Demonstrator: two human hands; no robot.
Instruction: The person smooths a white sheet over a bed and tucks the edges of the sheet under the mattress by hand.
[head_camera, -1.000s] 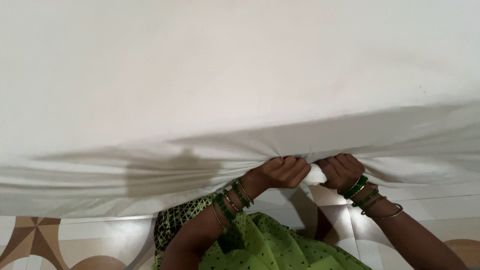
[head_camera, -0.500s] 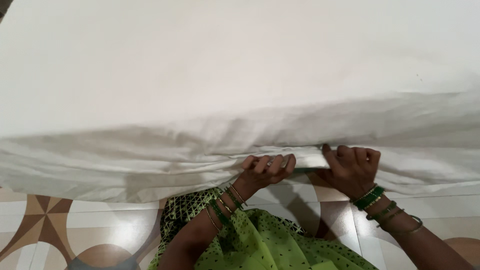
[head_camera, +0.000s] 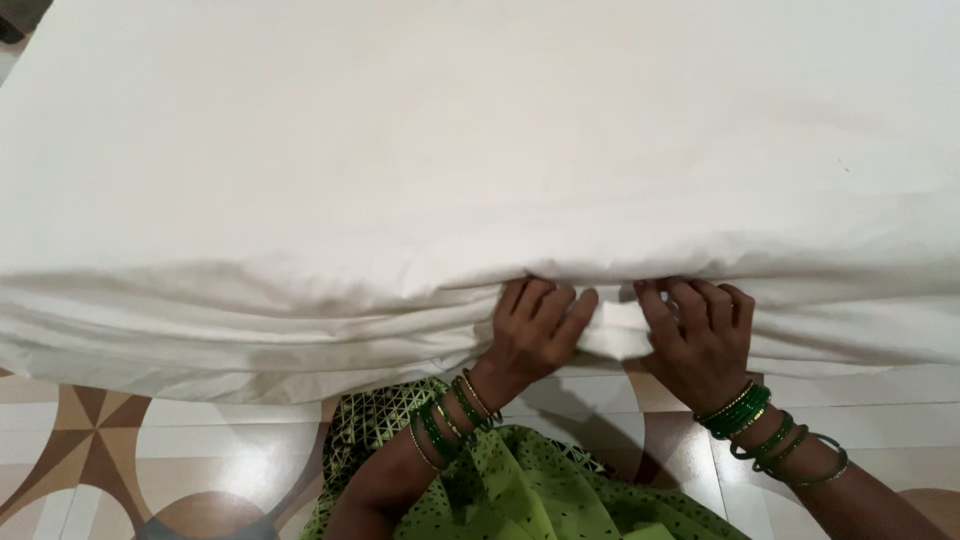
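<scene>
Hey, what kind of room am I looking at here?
Probably a bedroom at home: a white bedsheet covers a wide bed, both hands press its bunched edge, and the floor has glossy patterned tiles.

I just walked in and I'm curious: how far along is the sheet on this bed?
Looks done: the white sheet lies flat and smooth across the top. In hand: the left hand and right hand press side by side against the sheet's side edge, fingers pushed in under the overhang. Left: the hanging edge to the left is loose and wrinkled above the tiled floor.
</scene>
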